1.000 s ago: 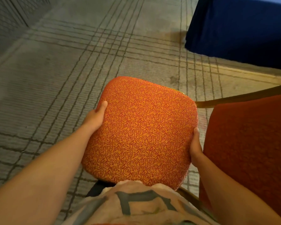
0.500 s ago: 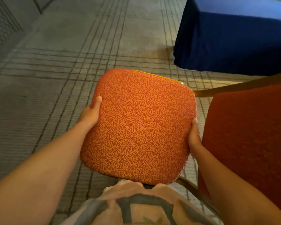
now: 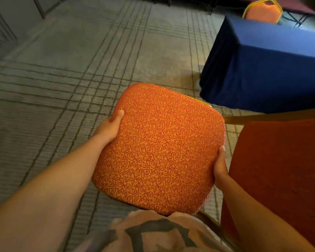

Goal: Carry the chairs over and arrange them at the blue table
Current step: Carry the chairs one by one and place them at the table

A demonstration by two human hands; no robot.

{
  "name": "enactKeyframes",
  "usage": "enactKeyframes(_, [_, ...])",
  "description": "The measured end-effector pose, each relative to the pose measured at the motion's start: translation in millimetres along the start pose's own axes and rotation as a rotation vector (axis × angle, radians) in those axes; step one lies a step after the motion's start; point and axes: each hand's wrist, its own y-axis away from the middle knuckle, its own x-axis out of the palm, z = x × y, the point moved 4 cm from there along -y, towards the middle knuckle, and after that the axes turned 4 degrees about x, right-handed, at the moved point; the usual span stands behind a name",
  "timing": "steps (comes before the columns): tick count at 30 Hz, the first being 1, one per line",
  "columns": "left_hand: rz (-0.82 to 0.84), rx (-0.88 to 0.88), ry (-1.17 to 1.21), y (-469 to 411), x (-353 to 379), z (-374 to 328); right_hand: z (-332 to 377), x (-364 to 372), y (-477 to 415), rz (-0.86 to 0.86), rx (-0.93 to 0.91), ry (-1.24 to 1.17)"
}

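The chair (image 3: pixel 158 148) is up off the carpet (image 3: pixel 80 70), held in front of the person's body with its orange seat cushion, patterned in dark red swirls, facing up toward the camera. The left hand (image 3: pixel 108 129) grasps the left edge of the seat, thumb lying on top of the fabric and the other fingers curled out of sight below. The right hand (image 3: pixel 219 168) clamps the right edge in the same way, with only the thumb and the heel of the palm showing. To the right of the seat rises the chair's red upholstered backrest (image 3: pixel 280 170), edged by a gold metal frame (image 3: pixel 262 118) that runs off toward the right border. The blue table (image 3: pixel 265 66) stands ahead and to the right, draped in a dark blue cloth that falls to the floor; the carried chair is near its closest corner but not touching it. Behind the table's far side stands a second chair (image 3: pixel 263 12), its orange back in a gold rim, though it is blurred and I cannot tell how close it sits to the cloth. The carpet is grey with bands of darker crossing lines. At the bottom edge is the person's pale shirt (image 3: pixel 153 235) with a dark printed shape.
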Motion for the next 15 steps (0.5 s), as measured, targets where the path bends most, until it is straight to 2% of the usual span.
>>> enactKeyframes(8, [-0.003,-0.08,-0.033,-135,4,-68,117,61,-103,0.056,0.009,0.009])
enactKeyframes(11, [-0.009,-0.112,-0.047,-185,-3,-82,145,94,-142,0.104,0.036,0.038])
enactKeyframes(15, [-0.003,-0.109,-0.048,-256,-8,-101,182,136,-190,0.085,0.048,0.026])
